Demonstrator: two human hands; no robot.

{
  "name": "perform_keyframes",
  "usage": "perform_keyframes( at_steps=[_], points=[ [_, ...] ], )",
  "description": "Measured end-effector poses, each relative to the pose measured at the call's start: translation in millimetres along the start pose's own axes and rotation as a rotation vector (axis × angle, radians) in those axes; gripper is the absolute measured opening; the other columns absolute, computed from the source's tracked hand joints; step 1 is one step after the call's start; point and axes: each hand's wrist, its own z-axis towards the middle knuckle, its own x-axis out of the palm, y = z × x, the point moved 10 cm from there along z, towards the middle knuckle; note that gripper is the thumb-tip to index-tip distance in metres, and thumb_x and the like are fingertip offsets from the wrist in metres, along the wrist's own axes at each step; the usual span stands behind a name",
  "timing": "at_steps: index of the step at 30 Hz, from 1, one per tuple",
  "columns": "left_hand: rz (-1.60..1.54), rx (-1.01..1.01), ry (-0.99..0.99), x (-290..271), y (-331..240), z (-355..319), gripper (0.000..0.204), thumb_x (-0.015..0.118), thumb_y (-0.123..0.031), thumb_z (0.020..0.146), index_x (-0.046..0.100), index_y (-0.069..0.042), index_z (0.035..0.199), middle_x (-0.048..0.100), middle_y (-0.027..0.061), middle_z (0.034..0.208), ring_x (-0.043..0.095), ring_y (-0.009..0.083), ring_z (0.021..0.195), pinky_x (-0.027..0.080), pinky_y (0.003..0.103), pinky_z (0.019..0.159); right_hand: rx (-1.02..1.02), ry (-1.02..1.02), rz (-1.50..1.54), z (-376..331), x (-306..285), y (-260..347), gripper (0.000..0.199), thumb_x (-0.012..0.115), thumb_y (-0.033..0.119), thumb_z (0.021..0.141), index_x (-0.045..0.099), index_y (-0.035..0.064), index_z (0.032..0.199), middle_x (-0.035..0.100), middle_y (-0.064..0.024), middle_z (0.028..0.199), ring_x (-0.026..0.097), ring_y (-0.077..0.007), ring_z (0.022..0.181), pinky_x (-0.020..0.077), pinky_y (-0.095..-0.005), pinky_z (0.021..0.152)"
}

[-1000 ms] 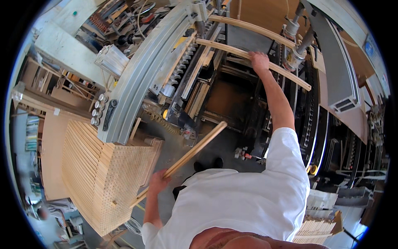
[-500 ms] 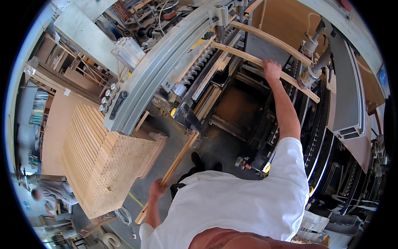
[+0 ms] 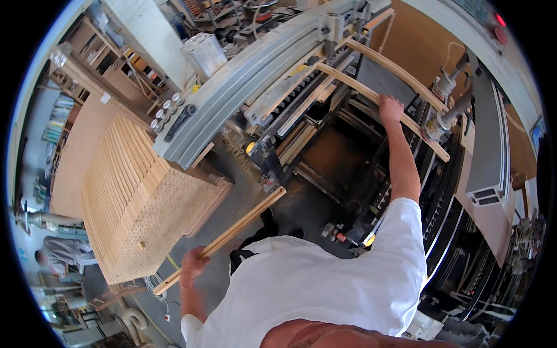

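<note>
Two strips lie across the machine [image 3: 232, 113]: far strip [image 3: 395, 66], untouched; near strip [image 3: 354, 85], right hand [image 3: 390, 110] closed over it. One remains off: loose strip [image 3: 243, 221], left hand [image 3: 194, 264] wrapped round it, right of the large wood stack [image 3: 168, 220].

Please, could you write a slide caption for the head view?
Left hand holding a wooden strip; right hand on a second strip lying across the machine.

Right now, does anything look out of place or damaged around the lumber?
Yes: toward the lower part of the wooden stack at left, one strip end seems to jut from an otherwise even end face. No damage stands out.
</note>
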Motion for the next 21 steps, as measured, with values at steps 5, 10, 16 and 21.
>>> perform_keyframes(
  at_steps=[5, 10, 16, 21],
  points=[
    [-0.336, -0.173, 0.011, -49, 67, -60, 0.047, 0.081, -0.014, 0.071, 0.069, -0.004, 0.115, 0.07, 0.0108, 0.08, 0.066, 0.0198, 0.076, 0.052, 0.035, 0.076, -0.02, 0.107, -0.057, 9, 11, 15, 0.021, 0.05, 0.021, 0.093, 0.068, 0.0182, 0.104, 0.071, -0.0104, 0.105, 0.069, -0.0331, 0.099, 0.0525, -0.051, 0.08],
    [-0.334, -0.257, -0.063, -135, 84, -131, 0.045, 0.083, -0.008, 0.071, 0.07, -0.002, 0.114, 0.071, 0.0044, 0.083, 0.063, 0.0133, 0.076, 0.051, 0.03, 0.073, -0.053, 0.071, -0.013, 16, 29, -18, 0.024, 0.056, 0.023, 0.095, 0.065, 0.014, 0.115, 0.07, -0.0162, 0.105, 0.068, -0.0358, 0.097, 0.0553, -0.0494, 0.08],
    [-0.735, -0.22, -0.296, -193, 166, -230, 0.039, 0.082, -0.009, 0.074, 0.069, 0.0, 0.11, 0.067, -0.0001, 0.087, 0.059, 0.0095, 0.08, 0.048, 0.026, 0.073, 0.044, 0.052, 0.0, 9, 2, 18, 0.048, 0.057, 0.037, 0.095, 0.059, 0.0062, 0.131, 0.063, -0.0216, 0.122, 0.061, -0.0399, 0.111, 0.0483, -0.0523, 0.094],
    [-0.914, -0.063, -0.629, -262, 229, -226, 0.036, 0.076, -0.031, 0.086, 0.069, -0.002, 0.106, 0.062, -0.0011, 0.088, 0.056, 0.0085, 0.079, 0.046, 0.024, 0.073, -0.063, -0.336, 0.269, -8, -66, 79, 0.047, 0.062, 0.034, 0.095, 0.06, 0.0019, 0.129, 0.064, -0.0202, 0.123, 0.064, -0.0356, 0.107, 0.051, -0.0486, 0.09]
  ],
)
